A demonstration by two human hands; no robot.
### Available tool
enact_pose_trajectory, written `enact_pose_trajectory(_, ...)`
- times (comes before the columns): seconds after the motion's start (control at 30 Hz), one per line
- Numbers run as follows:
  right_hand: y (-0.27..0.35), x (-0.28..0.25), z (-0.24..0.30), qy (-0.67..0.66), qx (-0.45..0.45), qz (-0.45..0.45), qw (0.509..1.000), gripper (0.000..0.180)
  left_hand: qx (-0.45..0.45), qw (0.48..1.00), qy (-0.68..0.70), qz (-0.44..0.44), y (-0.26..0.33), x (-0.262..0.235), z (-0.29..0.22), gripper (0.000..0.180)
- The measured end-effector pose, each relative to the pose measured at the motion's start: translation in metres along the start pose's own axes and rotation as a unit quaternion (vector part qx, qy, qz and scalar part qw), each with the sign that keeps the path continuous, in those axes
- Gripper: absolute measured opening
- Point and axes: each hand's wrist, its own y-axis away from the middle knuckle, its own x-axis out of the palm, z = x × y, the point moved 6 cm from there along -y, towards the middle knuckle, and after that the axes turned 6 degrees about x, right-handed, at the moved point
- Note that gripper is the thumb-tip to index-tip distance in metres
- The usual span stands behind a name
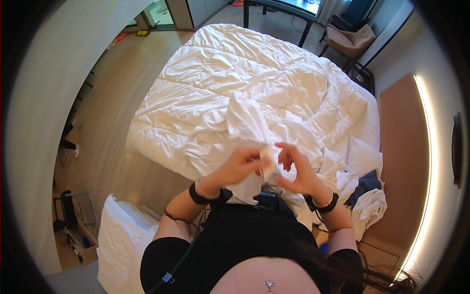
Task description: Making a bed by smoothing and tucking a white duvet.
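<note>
My left hand (242, 164) is closed on a bunched white cloth (247, 117), its fingers slightly blurred. This cloth rises in folds above the bed and hangs down in front of my waist. Just to the right, my right hand (299, 171) has its thumb and fingers apart and curved, close beside the gathered cloth. Nothing shows between its fingers. Beneath both hands spreads a rumpled white duvet (205, 73) on the bed. Whether the cloth is a separate cover or part of the bedding, I cannot tell.
White pillows (120, 235) lie at lower left. Toward the right side are another pillow (364, 157), dark blue fabric (364, 186) and crumpled white linen (369, 210) by the lit headboard (404, 147). A beige chair (350, 39) and a table (289, 7) stand beyond the bed.
</note>
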Motion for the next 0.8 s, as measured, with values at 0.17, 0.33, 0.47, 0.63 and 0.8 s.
enact_pose_trajectory(0.17,0.022,0.031,0.031,0.068,-0.068,0.07,0.993,0.056,0.1,0.976,-0.162,0.106,0.014,0.046,-0.055,0.009)
enact_pose_trajectory(0.33,0.012,0.013,0.034,0.084,-0.059,-0.005,0.995,0.039,0.203,0.921,-0.333,0.0,0.012,0.035,-0.046,0.018)
enact_pose_trajectory(0.47,0.012,0.013,0.016,0.053,-0.047,-0.027,0.997,0.026,0.234,0.898,-0.371,0.025,0.006,0.029,-0.052,0.017)
enact_pose_trajectory(0.63,0.008,0.007,0.008,0.018,0.001,-0.05,0.999,0.01,0.207,0.93,-0.302,-0.021,-0.012,-0.007,-0.026,0.019)
enact_pose_trajectory(0.8,0.011,0.001,0.005,-0.004,0.0,-0.035,0.999,0.009,0.199,0.903,-0.372,0.08,-0.017,-0.025,0.007,0.011)
